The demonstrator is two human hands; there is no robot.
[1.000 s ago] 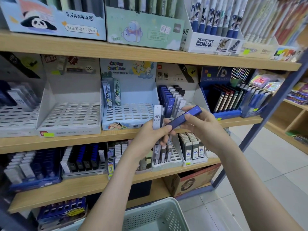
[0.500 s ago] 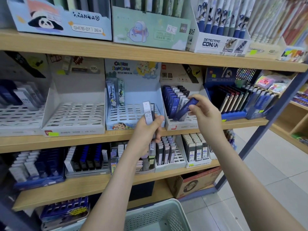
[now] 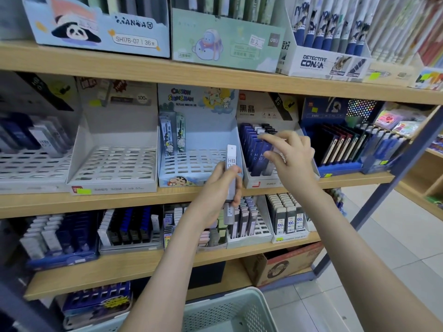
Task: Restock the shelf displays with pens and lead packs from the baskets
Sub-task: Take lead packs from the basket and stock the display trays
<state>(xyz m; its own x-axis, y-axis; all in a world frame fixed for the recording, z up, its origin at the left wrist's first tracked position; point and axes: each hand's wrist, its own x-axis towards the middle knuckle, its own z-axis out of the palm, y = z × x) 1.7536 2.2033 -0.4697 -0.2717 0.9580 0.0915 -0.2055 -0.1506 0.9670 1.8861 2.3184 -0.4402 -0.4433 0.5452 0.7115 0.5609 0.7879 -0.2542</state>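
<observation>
Clearly left hand grips lead packs; right hand blurred, grip unclear.

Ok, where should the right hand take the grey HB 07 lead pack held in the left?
Pinch the slim grey HB 07 lead pack at its white-capped top, from the right. It stands upright with the left hand wrapped round its middle; the top stands well clear. The right hand holds a dark blue lead pack now.

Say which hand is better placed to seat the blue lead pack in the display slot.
Right. The right hand is at the display, fingertips on the blue lead pack; the left hand sits lower, gripping grey HB packs.
</observation>
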